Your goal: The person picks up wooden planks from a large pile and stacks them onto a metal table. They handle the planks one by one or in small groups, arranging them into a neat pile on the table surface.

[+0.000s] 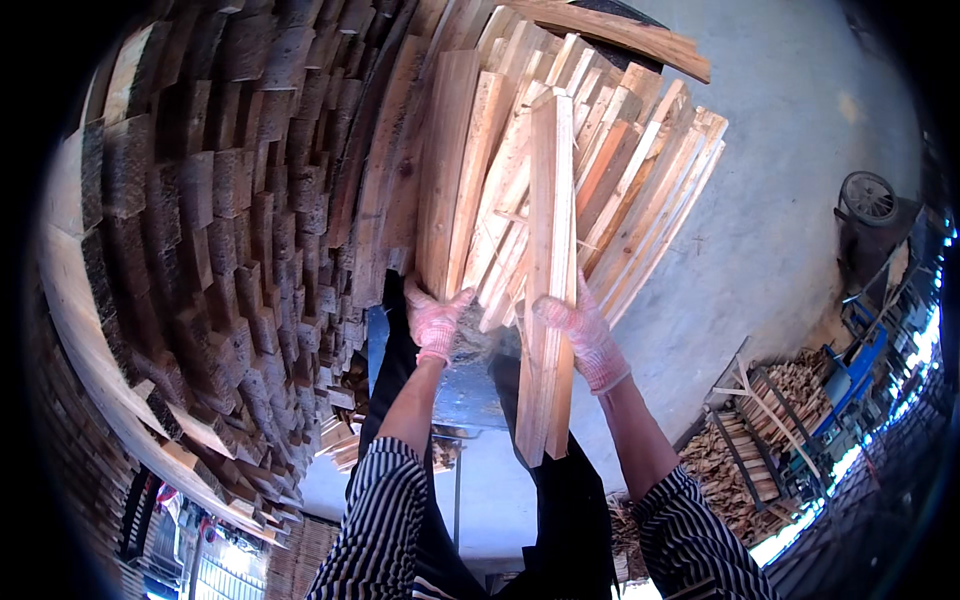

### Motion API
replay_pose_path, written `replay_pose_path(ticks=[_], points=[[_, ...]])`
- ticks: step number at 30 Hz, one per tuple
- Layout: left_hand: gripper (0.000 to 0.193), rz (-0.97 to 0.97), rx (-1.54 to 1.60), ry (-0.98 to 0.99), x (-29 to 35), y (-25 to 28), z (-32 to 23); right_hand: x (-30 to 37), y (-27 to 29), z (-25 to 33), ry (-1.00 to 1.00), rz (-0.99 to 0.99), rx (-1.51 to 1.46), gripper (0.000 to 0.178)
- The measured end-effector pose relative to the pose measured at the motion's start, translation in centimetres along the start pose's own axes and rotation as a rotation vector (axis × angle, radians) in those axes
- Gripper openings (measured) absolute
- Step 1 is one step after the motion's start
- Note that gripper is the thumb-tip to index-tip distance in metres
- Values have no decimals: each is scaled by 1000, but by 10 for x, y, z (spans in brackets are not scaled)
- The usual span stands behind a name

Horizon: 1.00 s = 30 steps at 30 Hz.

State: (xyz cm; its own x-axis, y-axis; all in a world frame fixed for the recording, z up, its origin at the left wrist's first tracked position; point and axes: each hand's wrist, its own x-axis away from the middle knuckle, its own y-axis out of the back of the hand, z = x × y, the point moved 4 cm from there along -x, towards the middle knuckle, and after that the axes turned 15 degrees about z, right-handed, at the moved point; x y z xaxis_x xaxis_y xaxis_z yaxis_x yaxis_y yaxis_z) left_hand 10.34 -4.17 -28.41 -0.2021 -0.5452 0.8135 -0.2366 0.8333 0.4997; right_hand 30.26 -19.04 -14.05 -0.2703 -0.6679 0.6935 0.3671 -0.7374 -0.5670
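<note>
Pink-and-white knitted work gloves cover both my hands. In my right hand (588, 335) is a long, pale wooden board (545, 240), or a few boards together, standing out toward me past the pile. The fingers and thumb wrap its sides. My left hand (434, 320) grips the near end of a wider wooden board (446, 170) at the pile's left, thumb and fingers on either side of the end. Beneath and between them lies a pile of loose wooden strips (630, 170), fanned at slightly different angles.
A tall stack of rough boards (240, 200) rises close on my left. Below my hands is a blue surface (470, 392). Grey concrete floor (780, 150) stretches right, with a wheel (869, 198) and racks of wood pieces (735, 455) beyond.
</note>
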Motion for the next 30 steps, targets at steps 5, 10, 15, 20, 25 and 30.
replay_pose_path(ticks=[5,10,15,20,25,30], points=[[118,201,-333,49,-5,34,-13,-12,-13,-2,-21,-40,198,103],[109,374,-51,-38,98,95,-40,10,-37,28,0,-46,286,110],[84,765,560,-93,231,113,-96,19,-53,26,-191,-48,168,107],[88,721,394,-37,312,156,-116,61,-117,11,-209,161,-165,95],[98,594,367,-364,357,222,-113,123,-187,38,-129,179,180,101],[102,490,1109,-337,327,311,-205,143,-293,97,256,321,383,104]])
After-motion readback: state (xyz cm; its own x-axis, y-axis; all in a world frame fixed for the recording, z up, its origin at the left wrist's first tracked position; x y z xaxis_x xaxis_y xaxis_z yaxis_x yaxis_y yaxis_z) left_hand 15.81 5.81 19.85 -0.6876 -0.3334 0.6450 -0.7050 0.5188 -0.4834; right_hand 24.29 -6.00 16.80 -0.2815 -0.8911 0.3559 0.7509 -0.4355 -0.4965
